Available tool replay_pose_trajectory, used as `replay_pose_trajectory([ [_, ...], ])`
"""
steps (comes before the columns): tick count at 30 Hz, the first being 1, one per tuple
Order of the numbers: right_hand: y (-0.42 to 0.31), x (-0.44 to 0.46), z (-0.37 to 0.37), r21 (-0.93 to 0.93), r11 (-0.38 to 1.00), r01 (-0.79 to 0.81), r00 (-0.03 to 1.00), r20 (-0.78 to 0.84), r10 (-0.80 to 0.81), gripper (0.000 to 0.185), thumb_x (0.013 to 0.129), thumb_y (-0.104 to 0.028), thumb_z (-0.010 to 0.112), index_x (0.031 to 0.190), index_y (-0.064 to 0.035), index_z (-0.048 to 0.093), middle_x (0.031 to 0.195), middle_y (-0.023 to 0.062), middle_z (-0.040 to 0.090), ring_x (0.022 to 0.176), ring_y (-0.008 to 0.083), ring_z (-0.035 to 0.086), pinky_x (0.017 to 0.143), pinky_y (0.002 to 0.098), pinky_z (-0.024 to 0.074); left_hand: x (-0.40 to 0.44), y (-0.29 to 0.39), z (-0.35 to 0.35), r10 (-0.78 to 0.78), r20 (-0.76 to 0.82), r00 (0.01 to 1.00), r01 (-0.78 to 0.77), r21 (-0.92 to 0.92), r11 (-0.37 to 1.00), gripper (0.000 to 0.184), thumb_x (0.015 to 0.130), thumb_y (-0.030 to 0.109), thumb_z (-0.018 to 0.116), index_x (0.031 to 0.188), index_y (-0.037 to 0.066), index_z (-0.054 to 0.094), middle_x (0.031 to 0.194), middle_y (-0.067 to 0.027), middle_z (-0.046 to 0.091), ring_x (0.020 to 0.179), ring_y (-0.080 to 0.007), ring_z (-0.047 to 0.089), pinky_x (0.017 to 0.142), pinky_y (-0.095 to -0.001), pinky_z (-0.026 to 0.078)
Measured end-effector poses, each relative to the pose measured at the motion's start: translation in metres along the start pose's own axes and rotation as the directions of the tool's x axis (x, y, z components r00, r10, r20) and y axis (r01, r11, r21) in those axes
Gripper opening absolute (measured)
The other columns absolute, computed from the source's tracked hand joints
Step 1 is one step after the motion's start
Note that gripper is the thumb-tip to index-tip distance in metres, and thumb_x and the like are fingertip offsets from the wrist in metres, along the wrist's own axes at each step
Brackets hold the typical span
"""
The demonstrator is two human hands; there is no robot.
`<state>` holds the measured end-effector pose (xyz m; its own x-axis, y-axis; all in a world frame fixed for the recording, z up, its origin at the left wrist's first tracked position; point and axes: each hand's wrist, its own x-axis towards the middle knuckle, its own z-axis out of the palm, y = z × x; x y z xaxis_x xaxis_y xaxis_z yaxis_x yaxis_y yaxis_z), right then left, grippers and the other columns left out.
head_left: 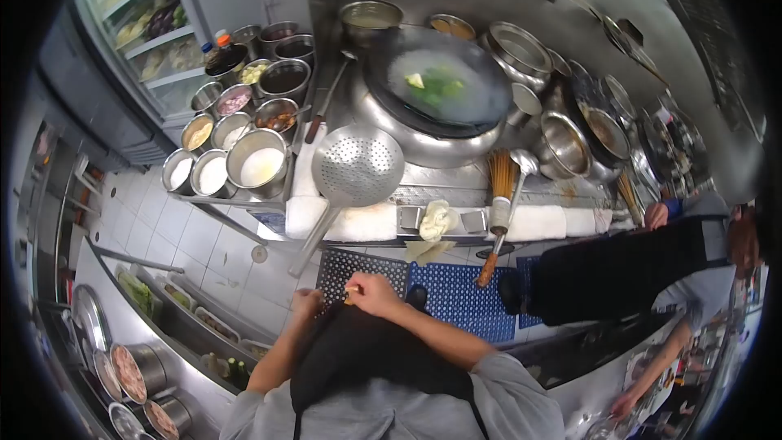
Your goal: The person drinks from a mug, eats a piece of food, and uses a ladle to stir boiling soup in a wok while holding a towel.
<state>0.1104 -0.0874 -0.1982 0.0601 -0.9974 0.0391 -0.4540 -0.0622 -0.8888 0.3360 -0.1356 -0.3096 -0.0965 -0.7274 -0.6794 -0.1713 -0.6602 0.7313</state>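
Observation:
My right hand (376,295) is in front of my black apron, fingers closed around a small yellow-orange item (351,294); too little of it shows to name. Just left of it, my left hand (306,304) is curled closed, and what it holds, if anything, is hidden. Beyond my hands, a large perforated strainer (358,165) rests on the stove edge with its handle pointing toward me. Behind the strainer, a black wok (436,81) holds steaming liquid with green leafy vegetables (441,87) and a pale yellow piece.
Seasoning pots (259,165) crowd the left stand. A ladle (524,165) and a bamboo brush (499,187) lie right of the wok, near a crumpled cloth (438,220). A co-worker in a black apron (603,277) stands at right. Behind me are pans of meat (130,371).

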Motion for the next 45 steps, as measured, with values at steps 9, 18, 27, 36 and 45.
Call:
replay_pose_trajectory([
  [9, 0.082, -0.169, -0.04, 0.733, 0.453, -0.507, 0.697, 0.039, 0.716, 0.024, 0.088, -0.008, 0.066, 0.112, -0.0008, 0.067, 0.093, 0.008, 0.07, 0.078, 0.0145, 0.069, 0.062, 0.0264, 0.0568, 0.085, -0.143, -0.169, -0.332, 0.244, 0.911, -0.4, 0.711, -0.577, 0.026, 0.076, 0.032, 0.072, 0.097, 0.017, 0.077, 0.099, -0.0084, 0.073, 0.093, -0.0255, 0.071, 0.081, -0.0357, 0.056],
  [18, -0.159, -0.227, -0.208, 0.532, 0.573, 0.623, 0.581, -0.805, 0.116, 0.011, 0.082, 0.003, 0.073, 0.09, 0.0002, 0.067, 0.103, 0.0207, 0.063, 0.087, 0.0264, 0.068, 0.076, 0.0325, 0.0567, 0.085, -0.047, 0.029, 0.005, 0.456, 0.89, -0.453, 0.882, 0.126, 0.02, 0.081, 0.024, 0.063, 0.084, 0.005, 0.068, 0.073, -0.0151, 0.069, 0.07, -0.0302, 0.069, 0.068, -0.0423, 0.054],
  [27, -0.119, -0.303, -0.323, 0.166, 0.4, 0.901, 0.288, -0.92, -0.267, 0.015, 0.086, -0.007, 0.067, 0.088, 0.0081, 0.064, 0.087, 0.0227, 0.065, 0.068, 0.03, 0.066, 0.06, 0.0387, 0.0558, 0.041, -0.01, 0.224, -0.052, 0.824, 0.564, -0.806, 0.563, 0.183, 0.015, 0.077, 0.014, 0.061, 0.067, 0.003, 0.061, 0.069, -0.0155, 0.059, 0.067, -0.0349, 0.059, 0.058, -0.0454, 0.043],
  [36, 0.079, -0.396, -0.222, 0.14, 0.345, -0.928, 0.216, -0.552, 0.805, 0.008, 0.085, -0.014, 0.063, 0.085, -0.0059, 0.066, 0.085, 0.0161, 0.068, 0.081, 0.0348, 0.067, 0.074, 0.0442, 0.0531, 0.077, -0.045, 0.232, -0.246, 0.806, 0.539, -0.731, 0.592, 0.339, 0.007, 0.085, 0.005, 0.057, 0.087, 0.001, 0.062, 0.069, -0.0047, 0.06, 0.056, -0.0107, 0.054, 0.05, -0.0245, 0.041],
  [45, 0.03, -0.446, -0.157, -0.097, 0.19, -0.977, 0.18, -0.851, 0.493, 0.023, 0.077, -0.001, 0.059, 0.098, -0.004, 0.064, 0.096, 0.0195, 0.063, 0.098, 0.0409, 0.058, 0.087, 0.049, 0.0473, 0.099, -0.001, 0.194, -0.441, 0.715, 0.543, -0.644, 0.691, 0.329, 0.013, 0.078, 0.013, 0.066, 0.088, 0.005, 0.07, 0.079, -0.007, 0.065, 0.069, -0.0193, 0.061, 0.061, -0.0364, 0.05],
])
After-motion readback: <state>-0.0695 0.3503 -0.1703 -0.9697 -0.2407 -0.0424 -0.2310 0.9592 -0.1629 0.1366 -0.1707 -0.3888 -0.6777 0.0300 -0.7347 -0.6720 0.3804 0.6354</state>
